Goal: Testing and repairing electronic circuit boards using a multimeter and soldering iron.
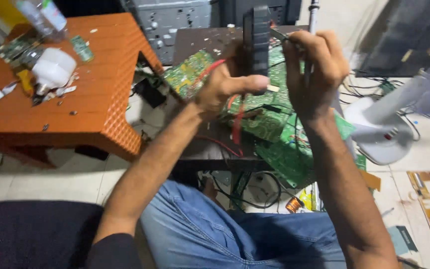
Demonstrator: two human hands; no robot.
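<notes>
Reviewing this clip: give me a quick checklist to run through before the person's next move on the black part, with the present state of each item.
1. Left hand grips the black ribbed part: ok, thumb across its lower end.
2. Right hand holds a thin tool at the part: ok.
3. Tool tip seated on the part: cannot tell, blurred.
4. Red wire free of the grip: not ok, it runs under the left hand.
5. Green circuit boards lie steady on the dark table: cannot tell, they overlap in a pile.
6. White fan apart from both hands: ok.
</notes>
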